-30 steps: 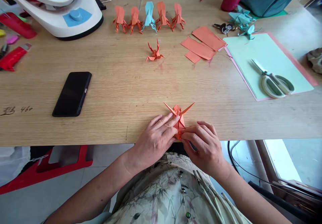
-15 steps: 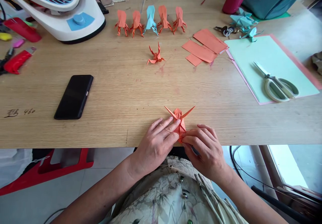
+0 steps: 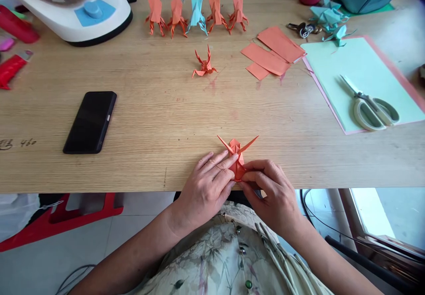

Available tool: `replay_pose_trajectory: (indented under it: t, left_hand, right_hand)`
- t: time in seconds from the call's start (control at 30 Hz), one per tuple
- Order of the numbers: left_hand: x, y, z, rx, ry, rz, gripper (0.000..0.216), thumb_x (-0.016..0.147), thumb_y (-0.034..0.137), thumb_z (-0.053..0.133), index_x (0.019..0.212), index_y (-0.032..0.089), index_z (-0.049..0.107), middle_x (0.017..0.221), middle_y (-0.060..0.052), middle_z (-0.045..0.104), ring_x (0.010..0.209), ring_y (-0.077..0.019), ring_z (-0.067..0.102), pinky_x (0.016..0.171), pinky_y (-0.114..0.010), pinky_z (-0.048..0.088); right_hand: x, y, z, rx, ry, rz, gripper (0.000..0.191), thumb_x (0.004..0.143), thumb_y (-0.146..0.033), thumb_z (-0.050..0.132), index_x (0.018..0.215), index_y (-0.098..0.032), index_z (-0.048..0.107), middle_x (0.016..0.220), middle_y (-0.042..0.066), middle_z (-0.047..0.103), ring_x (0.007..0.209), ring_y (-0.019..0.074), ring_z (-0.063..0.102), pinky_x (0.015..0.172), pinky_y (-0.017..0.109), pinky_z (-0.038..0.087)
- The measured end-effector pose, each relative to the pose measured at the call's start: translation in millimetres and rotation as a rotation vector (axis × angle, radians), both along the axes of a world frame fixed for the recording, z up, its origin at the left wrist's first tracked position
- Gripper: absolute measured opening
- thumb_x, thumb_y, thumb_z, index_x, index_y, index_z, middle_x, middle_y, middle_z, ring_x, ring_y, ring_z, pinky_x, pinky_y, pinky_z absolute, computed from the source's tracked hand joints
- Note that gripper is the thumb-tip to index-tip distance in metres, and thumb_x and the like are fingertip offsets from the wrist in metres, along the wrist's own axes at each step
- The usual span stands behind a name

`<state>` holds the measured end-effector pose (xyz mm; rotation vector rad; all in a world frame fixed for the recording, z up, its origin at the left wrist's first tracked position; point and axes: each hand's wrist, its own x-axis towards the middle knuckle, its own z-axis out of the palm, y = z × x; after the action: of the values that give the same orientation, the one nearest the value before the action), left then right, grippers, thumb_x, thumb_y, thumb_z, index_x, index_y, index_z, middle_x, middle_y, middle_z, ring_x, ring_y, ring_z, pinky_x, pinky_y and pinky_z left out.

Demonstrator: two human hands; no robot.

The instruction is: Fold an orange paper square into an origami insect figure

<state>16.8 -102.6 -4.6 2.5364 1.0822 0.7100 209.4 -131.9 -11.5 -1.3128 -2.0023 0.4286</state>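
An orange folded paper piece [image 3: 236, 147] lies at the table's front edge, two thin points spreading out from its far end. My left hand [image 3: 208, 184] presses its fingers on the piece from the left, its thumb at the near end. From the right, my right hand [image 3: 270, 186] pinches the near right corner between thumb and fingers. Part of the paper is hidden under the fingers. Farther off stands a small orange origami figure [image 3: 204, 65] with raised, twisted limbs. Behind it is a row of several folded figures, orange ones and a blue one [image 3: 197, 9].
A black phone [image 3: 90, 122] lies to the left, below a white fan base [image 3: 109, 18]. Orange paper strips [image 3: 267, 58] lie right of centre. Scissors [image 3: 373, 109] rest on pale green paper sheets [image 3: 358, 69], with keys [image 3: 303, 29] and teal folded figures [image 3: 328, 16] beyond.
The view has tilted slightly, so things on the table sit higher in the frame. My hands remain on the orange paper; the right fingers and left thumb have shifted slightly at its near end.
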Motion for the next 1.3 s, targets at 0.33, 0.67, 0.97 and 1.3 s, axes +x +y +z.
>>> replay_pose_trajectory:
  t: [0.33,0.67,0.97,1.3]
  left_hand:
    - [5,-2,-3.1,-0.012,-0.072,0.053,0.012,0.094,0.008,0.054,0.094,0.019,0.061,0.135,-0.009,0.068,0.133,-0.0235,0.058,0.115,-0.048,0.045]
    - [13,-5,-4.5,0.005,-0.104,0.123,0.015,0.092,0.008,0.056,0.082,0.02,0.057,0.129,-0.009,0.07,0.13,-0.0246,0.06,0.113,-0.048,0.046]
    - [11,-6,-6.7,-0.018,-0.096,0.116,0.016,0.092,0.007,0.058,0.083,0.019,0.054,0.132,-0.009,0.068,0.133,-0.0228,0.057,0.117,-0.047,0.043]
    - [10,-5,-2.3,-0.069,-0.098,0.11,0.01,0.099,0.011,0.055,0.093,0.019,0.057,0.132,-0.007,0.069,0.134,-0.021,0.057,0.116,-0.046,0.044]
  right_hand:
    - [0,3,5.9,-0.053,0.014,-0.014,0.007,0.095,-0.015,0.062,0.095,-0.021,0.064,0.103,0.007,0.067,0.091,0.0194,0.065,0.077,0.037,0.053]
    - [-1,4,8.4,-0.078,-0.056,-0.032,0.007,0.096,-0.015,0.059,0.092,-0.021,0.058,0.103,0.006,0.067,0.086,0.018,0.062,0.073,0.035,0.048]
    - [0,4,7.0,-0.063,-0.035,-0.011,0.01,0.097,-0.014,0.057,0.096,-0.021,0.064,0.103,0.007,0.066,0.088,0.0185,0.062,0.074,0.036,0.048]
    - [2,2,4.0,-0.043,-0.047,0.012,0.015,0.095,-0.012,0.06,0.103,-0.022,0.068,0.106,0.008,0.066,0.091,0.02,0.062,0.077,0.038,0.048]
